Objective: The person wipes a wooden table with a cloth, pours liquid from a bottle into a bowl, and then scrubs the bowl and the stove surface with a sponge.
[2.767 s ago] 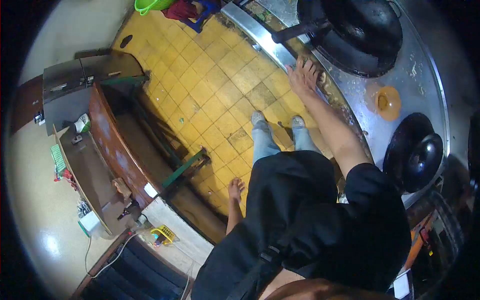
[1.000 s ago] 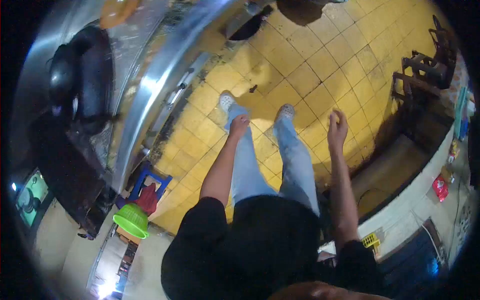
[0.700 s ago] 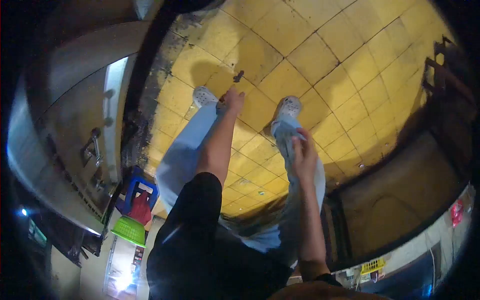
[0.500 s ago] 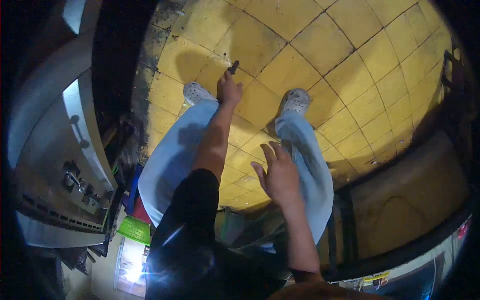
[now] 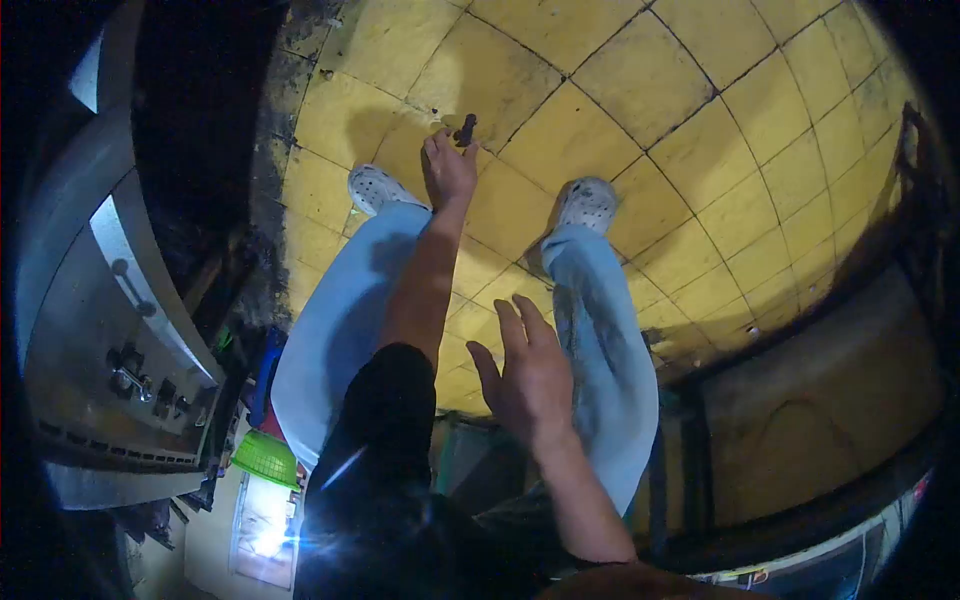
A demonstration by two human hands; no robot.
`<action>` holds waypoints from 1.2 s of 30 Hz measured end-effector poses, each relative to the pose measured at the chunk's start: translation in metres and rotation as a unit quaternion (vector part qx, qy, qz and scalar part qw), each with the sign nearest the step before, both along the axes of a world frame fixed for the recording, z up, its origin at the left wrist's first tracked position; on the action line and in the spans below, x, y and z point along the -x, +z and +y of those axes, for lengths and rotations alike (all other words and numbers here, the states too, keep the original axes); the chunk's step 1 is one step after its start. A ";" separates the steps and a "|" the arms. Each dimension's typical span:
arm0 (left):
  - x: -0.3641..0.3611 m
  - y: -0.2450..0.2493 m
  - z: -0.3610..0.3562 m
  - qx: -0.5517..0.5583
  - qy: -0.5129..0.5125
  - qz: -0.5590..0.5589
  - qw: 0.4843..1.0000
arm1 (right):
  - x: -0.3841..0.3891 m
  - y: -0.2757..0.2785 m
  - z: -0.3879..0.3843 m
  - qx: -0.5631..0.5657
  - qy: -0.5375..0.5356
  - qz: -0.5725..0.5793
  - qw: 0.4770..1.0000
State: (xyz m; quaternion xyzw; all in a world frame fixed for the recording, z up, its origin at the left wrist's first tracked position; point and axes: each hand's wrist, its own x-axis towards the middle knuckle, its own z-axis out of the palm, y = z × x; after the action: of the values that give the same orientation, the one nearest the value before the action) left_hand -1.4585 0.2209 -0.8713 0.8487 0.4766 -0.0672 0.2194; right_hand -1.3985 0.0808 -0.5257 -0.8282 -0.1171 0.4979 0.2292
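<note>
My left hand reaches down between my feet, low over the yellow tiles. Its fingers and thumb close around a small dark object of irregular, elongated shape, too small and dim to name. Whether that object still touches the floor I cannot make out. My right hand hangs in front of my right knee, fingers and thumb apart, with nothing in it.
The yellow tiled floor has dirty joints. My white clog shoes stand on it. A metal counter with a tap and a green plastic basket are on the left. A dark frame and a brown panel flank my right side.
My left hand's fingers and thumb have come around the small dark object, which has shifted slightly right against the tiles. My right hand has moved left and a little towards my body.
</note>
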 end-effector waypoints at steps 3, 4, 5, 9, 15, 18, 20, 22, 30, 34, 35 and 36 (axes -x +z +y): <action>-0.005 -0.007 0.002 0.044 -0.019 0.037 0.998 | -0.005 -0.002 0.001 0.004 -0.001 -0.013 1.000; -0.007 -0.008 0.000 0.051 -0.001 0.031 0.998 | -0.006 -0.001 0.002 0.009 -0.006 -0.019 1.000; -0.009 -0.007 -0.002 0.058 0.016 0.025 0.998 | -0.007 -0.002 0.002 0.010 -0.005 -0.019 1.000; -0.006 -0.004 -0.003 0.083 0.060 0.009 0.995 | -0.013 -0.005 0.003 0.012 -0.015 -0.031 0.999; -0.042 0.085 -0.005 0.185 0.045 -0.060 0.980 | -0.002 -0.018 -0.028 -0.023 -0.086 -0.101 0.991; -0.121 0.176 0.004 0.185 0.010 -0.121 0.975 | -0.008 0.016 -0.056 -0.057 -0.169 -0.160 0.971; -0.179 0.244 0.007 0.231 0.023 -0.185 0.955 | -0.026 0.071 -0.081 -0.048 -0.205 -0.160 0.964; -0.251 0.317 0.012 0.187 -0.010 -0.231 0.955 | -0.029 0.119 -0.122 -0.013 -0.284 -0.170 0.943; -0.512 0.521 0.062 0.104 -0.010 -0.433 0.896 | 0.085 0.254 -0.326 0.233 -0.406 -0.166 0.868; -0.496 0.588 0.075 0.193 -0.005 -0.370 0.909 | 0.151 0.261 -0.385 0.248 -0.422 -0.142 0.860; -0.473 0.596 0.075 0.185 -0.016 -0.360 0.914 | 0.160 0.250 -0.393 0.239 -0.419 -0.154 0.862; -0.439 0.590 0.075 0.176 -0.023 -0.346 0.921 | 0.169 0.237 -0.401 0.179 -0.474 -0.087 0.858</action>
State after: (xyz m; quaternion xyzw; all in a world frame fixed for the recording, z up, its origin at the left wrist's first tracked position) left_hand -1.0191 0.2959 -0.2818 0.7778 0.3314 0.1431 0.5146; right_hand -1.5678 -0.3202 -0.2892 -0.8503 0.3610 0.2676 0.2740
